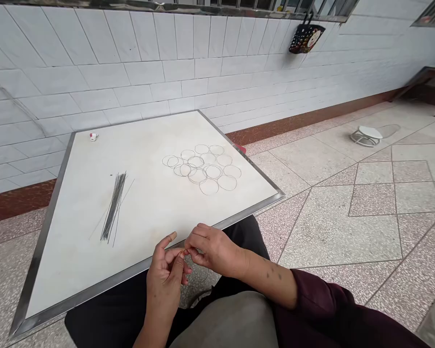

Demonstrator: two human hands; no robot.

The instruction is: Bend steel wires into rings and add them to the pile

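Observation:
Just off the table's front edge, my left hand (167, 273) and my right hand (212, 249) meet at the fingertips. Both pinch what looks like a thin wire (184, 252), mostly hidden by the fingers; a faint curve of it hangs below them. The left index finger is raised. On the white table (145, 145), several thin wire rings (209, 186) lie overlapping at the right. A bundle of straight dark wires (113, 208) lies at the left, with a few loose ones beside it.
A small red and white object (94, 137) sits at the table's far left corner. The table has a metal rim (94, 295). Behind it stands a tiled wall with a hanging dark bag (306, 37). A white stool (367, 136) is on the floor at the right.

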